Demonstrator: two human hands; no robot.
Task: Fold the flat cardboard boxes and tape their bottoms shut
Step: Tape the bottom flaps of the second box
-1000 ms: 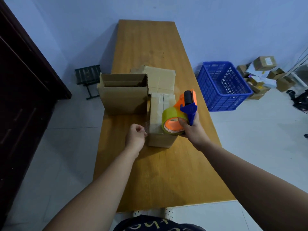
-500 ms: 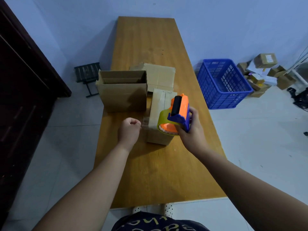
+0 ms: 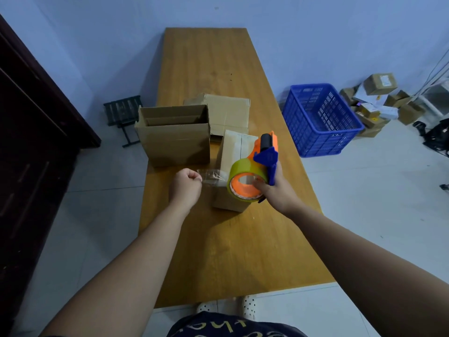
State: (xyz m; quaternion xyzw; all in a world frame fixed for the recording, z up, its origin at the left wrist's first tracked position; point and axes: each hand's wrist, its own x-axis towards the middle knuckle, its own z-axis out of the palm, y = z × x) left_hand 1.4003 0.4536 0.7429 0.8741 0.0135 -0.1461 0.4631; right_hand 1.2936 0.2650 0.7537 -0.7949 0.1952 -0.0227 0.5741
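Observation:
A small folded cardboard box (image 3: 232,152) lies on the wooden table (image 3: 218,239) with its taped flaps facing up. My right hand (image 3: 277,190) grips an orange and blue tape dispenser (image 3: 252,176) with a yellowish roll, held over the box's near end. My left hand (image 3: 185,184) is closed on the free end of clear tape (image 3: 211,177), which stretches from the roll to my fingers, left of the box. A bigger open box (image 3: 173,136) stands upright to the left behind it. Flat cardboard (image 3: 228,113) lies further back.
A blue plastic crate (image 3: 320,120) stands on the floor right of the table, with a heap of small parcels (image 3: 379,103) beyond it. A dark stool (image 3: 122,115) and a dark wooden door (image 3: 29,142) are at the left.
My left hand has drawn away to the left, pulling a strip of tape out of the roll. My right hand has turned the dispenser and kept it over the small box.

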